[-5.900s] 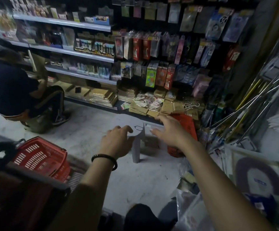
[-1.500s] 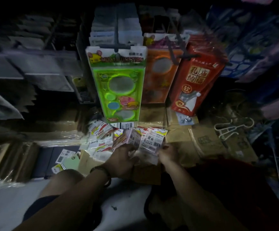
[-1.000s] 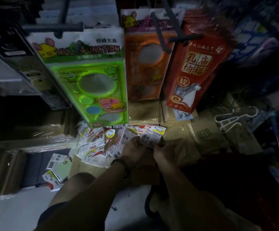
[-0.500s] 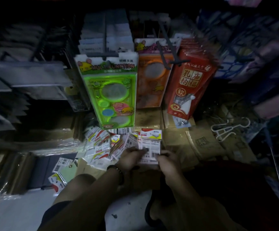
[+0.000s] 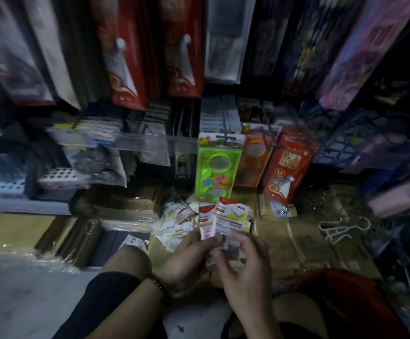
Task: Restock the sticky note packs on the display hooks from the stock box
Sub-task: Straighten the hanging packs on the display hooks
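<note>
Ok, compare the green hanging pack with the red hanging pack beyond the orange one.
Colour: the green pack is bright lime, while the red pack is deep red.
Print: the green pack shows round shapes, while the red pack bears gold characters.
Pose: the green pack hangs nearly straight, while the red pack leans more, with its bottom toward the left.
Both hang at the front of their hooks, either side of the orange pack.

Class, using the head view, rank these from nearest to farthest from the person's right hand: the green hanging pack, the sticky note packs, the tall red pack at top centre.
1. sticky note packs, touching the right hand, low centre.
2. green hanging pack, just beyond, mid-centre.
3. tall red pack, top row, farthest.
</note>
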Motion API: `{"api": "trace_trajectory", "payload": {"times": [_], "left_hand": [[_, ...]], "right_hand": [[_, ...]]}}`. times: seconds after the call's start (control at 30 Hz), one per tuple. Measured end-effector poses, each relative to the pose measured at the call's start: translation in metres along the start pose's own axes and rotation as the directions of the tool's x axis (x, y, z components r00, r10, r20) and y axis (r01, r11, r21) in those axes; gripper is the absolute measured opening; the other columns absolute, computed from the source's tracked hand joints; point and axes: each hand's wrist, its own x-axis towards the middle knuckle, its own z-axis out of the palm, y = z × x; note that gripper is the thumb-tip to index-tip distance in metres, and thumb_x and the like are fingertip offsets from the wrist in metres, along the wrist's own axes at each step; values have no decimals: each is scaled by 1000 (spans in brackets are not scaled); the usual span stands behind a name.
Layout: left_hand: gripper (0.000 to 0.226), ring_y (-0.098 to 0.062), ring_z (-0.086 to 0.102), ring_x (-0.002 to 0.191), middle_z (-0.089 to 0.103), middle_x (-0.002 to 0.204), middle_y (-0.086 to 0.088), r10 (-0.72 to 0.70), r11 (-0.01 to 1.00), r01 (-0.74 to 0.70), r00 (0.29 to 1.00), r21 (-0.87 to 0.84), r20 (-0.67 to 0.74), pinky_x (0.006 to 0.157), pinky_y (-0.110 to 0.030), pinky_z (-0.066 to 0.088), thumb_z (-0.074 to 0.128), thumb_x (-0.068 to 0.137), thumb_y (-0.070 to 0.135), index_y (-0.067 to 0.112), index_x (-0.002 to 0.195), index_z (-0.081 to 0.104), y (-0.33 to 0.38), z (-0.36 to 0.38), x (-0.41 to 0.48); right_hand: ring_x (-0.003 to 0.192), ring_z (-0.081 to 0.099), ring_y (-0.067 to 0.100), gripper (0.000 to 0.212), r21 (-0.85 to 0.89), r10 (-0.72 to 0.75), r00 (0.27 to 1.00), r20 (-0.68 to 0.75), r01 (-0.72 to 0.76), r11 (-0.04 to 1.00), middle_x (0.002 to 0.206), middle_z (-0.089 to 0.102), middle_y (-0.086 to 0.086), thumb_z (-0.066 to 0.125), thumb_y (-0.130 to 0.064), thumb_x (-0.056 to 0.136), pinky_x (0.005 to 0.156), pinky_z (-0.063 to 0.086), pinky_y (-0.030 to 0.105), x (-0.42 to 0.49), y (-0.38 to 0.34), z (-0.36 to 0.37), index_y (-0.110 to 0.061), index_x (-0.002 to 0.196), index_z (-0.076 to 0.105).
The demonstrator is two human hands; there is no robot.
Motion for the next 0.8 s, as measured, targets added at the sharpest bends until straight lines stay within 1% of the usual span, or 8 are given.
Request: {"api": "trace_trajectory", "payload": {"times": [0.07, 0.17, 0.3, 0.4, 0.47, 0.53, 0.67, 0.8], "left_hand": [[26, -39, 72, 114, 72, 128, -26, 22, 1000, -22, 1000, 18, 9, 91, -51, 60, 62, 106, 17, 7, 128, 71, 18, 1, -19], [49, -46, 58, 134, 62, 142, -30, 73, 997, -72, 996, -21, 52, 118, -60, 38, 62, 104, 34, 2, 140, 62, 47, -2, -44], [62, -37, 58, 112, 58, 127, -28, 139, 990, -138, 982, -21, 129, 90, -40, 49, 72, 91, 44, 2, 136, 63, 91, -8, -80], [56, -40, 53, 108, 57, 118, -26, 241, 968, -248, 963, 45, 120, 92, -50, 55, 77, 92, 23, -15, 123, 51, 114, -13, -101], [35, -37, 58, 97, 60, 105, -25, 331, 937, -333, 943, 102, 41, 93, -59, 54, 77, 93, 14, -10, 106, 54, 132, -10, -116], [27, -30, 60, 83, 61, 90, -19, 419, 900, -407, 907, 156, -52, 83, -52, 55, 82, 89, 14, 6, 95, 57, 148, -6, -127], [44, -21, 61, 67, 61, 81, -10, 544, 839, -508, 793, 195, -275, 58, -30, 52, 93, 78, 17, 17, 93, 51, 176, -9, -144], [74, -19, 73, 76, 74, 99, -12, 643, 766, -557, 657, 322, -392, 59, -31, 59, 101, 58, 31, 16, 105, 46, 213, -13, -158]], "right_hand": [[116, 65, 11, 43, 41, -39, 997, 62, 37, 998, 122, 60, -11, 79, -44, 81, 97, 57, 35, 0, -28, 0, -31, 121, 69], [104, 71, 6, 35, 190, -17, 993, 119, -6, 982, 113, 69, -13, 85, -46, 80, 87, 60, 36, 3, -61, -2, -34, 110, 72], [95, 76, 9, 27, 396, 31, 972, 232, -123, 910, 101, 79, -7, 89, -25, 80, 84, 63, 48, 10, -102, -8, -33, 101, 74], [98, 78, 23, 35, 525, -50, 957, 286, -113, 843, 103, 81, -2, 78, -4, 89, 80, 64, 56, 15, -136, -21, -33, 108, 75], [95, 77, 27, 32, 563, -123, 950, 287, -64, 824, 104, 79, 0, 68, -8, 98, 76, 63, 60, 19, -156, -26, -34, 116, 75], [91, 74, 29, 26, 562, -163, 952, 260, -12, 827, 101, 78, 2, 63, -21, 97, 78, 59, 64, 26, -171, -27, -33, 117, 75], [100, 75, 32, 25, 596, -205, 944, 257, 12, 803, 106, 80, 4, 62, -27, 96, 91, 58, 57, 39, -208, -22, -22, 115, 76], [98, 78, 26, 22, 612, -236, 925, 297, 6, 791, 103, 82, 3, 70, -12, 92, 88, 62, 48, 60, -240, -11, -18, 112, 76]]}}
